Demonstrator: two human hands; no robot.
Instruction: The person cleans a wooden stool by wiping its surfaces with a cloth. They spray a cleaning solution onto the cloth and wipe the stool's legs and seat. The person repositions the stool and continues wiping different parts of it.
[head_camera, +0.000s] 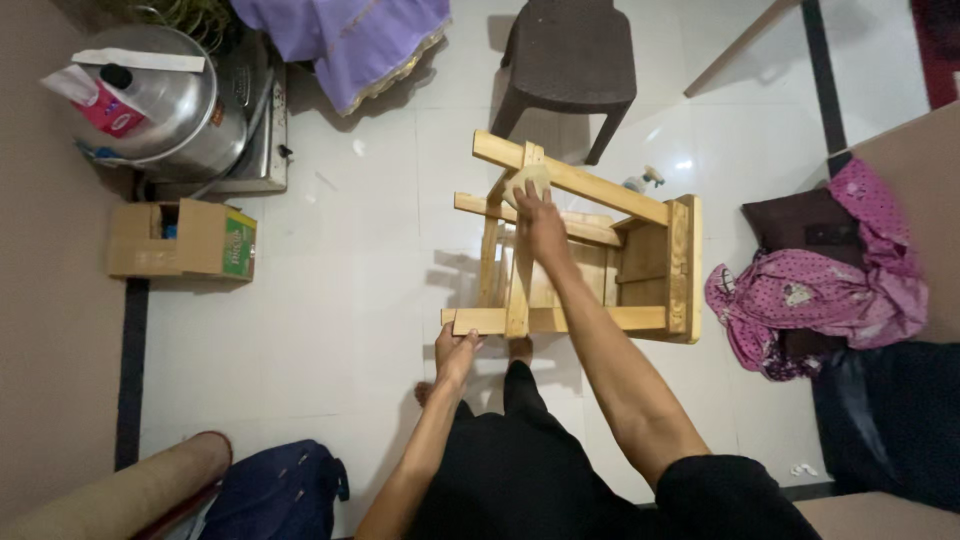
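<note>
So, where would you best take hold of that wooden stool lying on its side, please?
Probably by the leg nearest the person, from the near side. The stool lies tipped with its seat to the right and legs pointing left, so that near leg is a bare, straight bar. The left hand already grips its end; the right hand presses a pale pad on the far leg.

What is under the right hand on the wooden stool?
Under the right hand lies a pale, yellowish cloth or pad, pressed against a leg of the wooden stool lying on its side. The palm hides part of it, so its full shape cannot be told.
</note>
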